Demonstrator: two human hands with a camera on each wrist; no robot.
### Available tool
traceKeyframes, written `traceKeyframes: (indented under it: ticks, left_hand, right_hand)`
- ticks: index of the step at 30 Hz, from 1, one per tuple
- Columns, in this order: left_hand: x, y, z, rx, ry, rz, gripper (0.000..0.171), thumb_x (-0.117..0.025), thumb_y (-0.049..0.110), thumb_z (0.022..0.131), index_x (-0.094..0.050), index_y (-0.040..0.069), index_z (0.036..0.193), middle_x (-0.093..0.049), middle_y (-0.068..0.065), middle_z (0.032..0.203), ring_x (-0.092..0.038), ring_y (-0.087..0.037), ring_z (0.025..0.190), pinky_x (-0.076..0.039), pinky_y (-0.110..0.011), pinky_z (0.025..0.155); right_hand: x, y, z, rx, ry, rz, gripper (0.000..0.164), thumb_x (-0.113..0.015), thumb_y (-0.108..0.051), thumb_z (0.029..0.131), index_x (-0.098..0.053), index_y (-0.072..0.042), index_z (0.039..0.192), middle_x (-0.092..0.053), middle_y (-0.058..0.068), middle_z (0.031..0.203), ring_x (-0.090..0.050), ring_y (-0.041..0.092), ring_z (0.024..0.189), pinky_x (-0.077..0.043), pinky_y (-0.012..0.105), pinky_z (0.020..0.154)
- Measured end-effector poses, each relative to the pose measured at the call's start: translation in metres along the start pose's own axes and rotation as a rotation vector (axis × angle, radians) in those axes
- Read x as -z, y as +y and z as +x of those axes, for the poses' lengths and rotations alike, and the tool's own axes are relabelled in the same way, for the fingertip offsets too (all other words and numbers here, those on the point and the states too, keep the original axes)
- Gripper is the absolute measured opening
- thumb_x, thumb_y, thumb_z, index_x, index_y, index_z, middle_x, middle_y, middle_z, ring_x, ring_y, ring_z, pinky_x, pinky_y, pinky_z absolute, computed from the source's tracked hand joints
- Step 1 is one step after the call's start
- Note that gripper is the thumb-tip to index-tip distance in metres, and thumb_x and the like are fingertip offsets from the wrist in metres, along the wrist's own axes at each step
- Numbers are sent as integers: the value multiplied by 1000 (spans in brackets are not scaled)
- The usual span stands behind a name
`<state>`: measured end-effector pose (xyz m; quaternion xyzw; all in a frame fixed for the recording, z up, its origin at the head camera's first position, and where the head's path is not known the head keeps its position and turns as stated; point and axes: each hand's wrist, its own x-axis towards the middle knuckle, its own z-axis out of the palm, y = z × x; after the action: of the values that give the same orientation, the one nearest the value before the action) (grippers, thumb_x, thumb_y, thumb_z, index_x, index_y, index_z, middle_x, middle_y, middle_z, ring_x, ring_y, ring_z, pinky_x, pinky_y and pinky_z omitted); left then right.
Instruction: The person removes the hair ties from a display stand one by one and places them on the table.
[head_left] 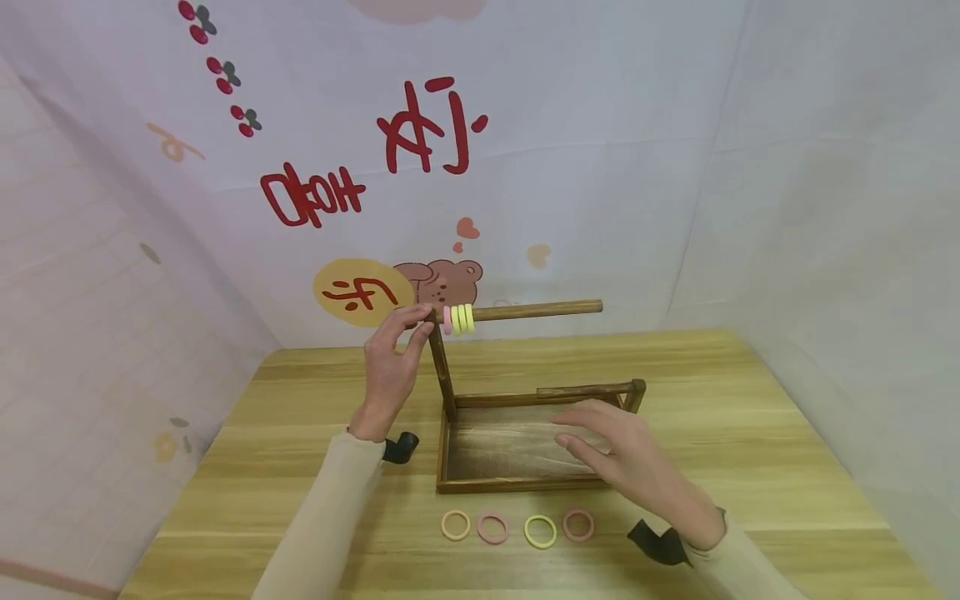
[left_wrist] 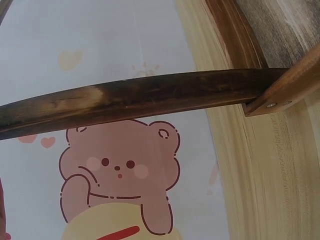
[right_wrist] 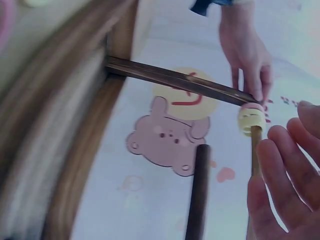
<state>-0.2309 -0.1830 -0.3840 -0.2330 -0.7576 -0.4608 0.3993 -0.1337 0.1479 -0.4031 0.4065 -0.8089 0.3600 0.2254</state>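
Note:
A dark wooden stand [head_left: 442,367] has a tray-like base, an upright post and a horizontal rod [head_left: 540,310] at the top. My left hand [head_left: 393,358] pinches the top corner of the post between thumb and fingers. Right beside those fingertips, a pink ring [head_left: 447,320] and yellow rings [head_left: 463,318] hang on the rod, pushed up against the post. My right hand [head_left: 622,450] hovers above the base's right side, fingers apart and holding nothing. In the right wrist view its fingers [right_wrist: 285,175] overlap the rod.
Several loose rings lie in a row before the stand: an orange ring [head_left: 455,526], a pink ring [head_left: 492,528], a yellow ring [head_left: 540,532] and a darker pink ring [head_left: 578,525]. A second, lower rod [head_left: 585,390] extends over the base from the right. Behind the table hangs a printed sheet [head_left: 585,183].

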Motion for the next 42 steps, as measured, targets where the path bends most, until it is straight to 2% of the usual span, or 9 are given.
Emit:
traceKeyframes:
  ticks: [5,8,13,17,20,23,30,37,42]
  left_hand:
    - [0,2,0,14,-4,-13,23,-72,3,96,-73,-1,119,-73,-14,121,-69,-28,111,-52,-21,97]
    - [0,1,-1,16,0,-16,23,-72,3,96,-74,0,119,-73,-14,121,-69,-28,112,-55,-29,97]
    - [-1,-1,-1,-2,12,-27,24,-73,-1,94,-74,-1,118,-73,-16,119,-69,-31,111,-57,-44,94]
    - [-1,-2,0,-16,6,-16,23,-73,-2,93,-73,-2,117,-73,-15,120,-69,-30,111,-57,-39,95]
    - [0,-3,1,-39,-4,15,22,-73,0,94,-73,-2,116,-73,-14,120,-70,-29,112,-56,-35,98]
    - [1,-4,1,-68,-8,57,21,-74,0,94,-73,-3,115,-73,-15,119,-70,-30,113,-55,-36,100]
    - [1,-5,2,-106,-11,91,21,-74,0,94,-73,-3,114,-73,-16,119,-70,-31,113,-55,-43,99]
    - [-1,-4,1,-113,2,92,22,-75,-2,92,-73,-3,113,-73,-15,119,-70,-31,111,-57,-45,97]
    - [-1,-4,1,-107,13,94,20,-75,-3,92,-73,-3,112,-73,-15,118,-71,-31,110,-57,-45,96]
  right_hand:
    - [0,-2,23,27,71,4,30,-82,-6,86,-76,-11,115,-76,0,114,-72,19,106,-51,18,96]
    - [-1,-3,36,55,98,21,30,-83,-5,85,-77,-9,114,-76,2,112,-72,20,104,-53,19,94]
    - [-3,-5,52,60,110,51,28,-81,-13,91,-76,-12,119,-75,2,117,-71,20,108,-55,24,94]
    - [-7,-3,66,104,150,37,27,-75,-25,98,-75,-10,120,-75,5,118,-71,24,111,-53,28,100]
    - [-11,-1,76,139,174,28,33,-68,-34,102,-74,-8,121,-75,7,118,-71,26,109,-53,30,100]
    - [-14,0,86,161,174,20,37,-63,-37,104,-73,-8,124,-74,8,121,-70,27,112,-53,32,100]
    - [-16,4,110,212,176,-19,37,-67,-33,102,-71,-5,127,-71,10,127,-65,29,120,-50,40,106]
    - [-16,6,131,231,150,-69,42,-85,-7,86,-72,-4,125,-71,10,127,-65,29,120,-51,46,105]
    - [-19,11,142,226,108,-117,41,-86,-10,86,-73,-3,124,-73,10,125,-64,30,123,-49,45,108]
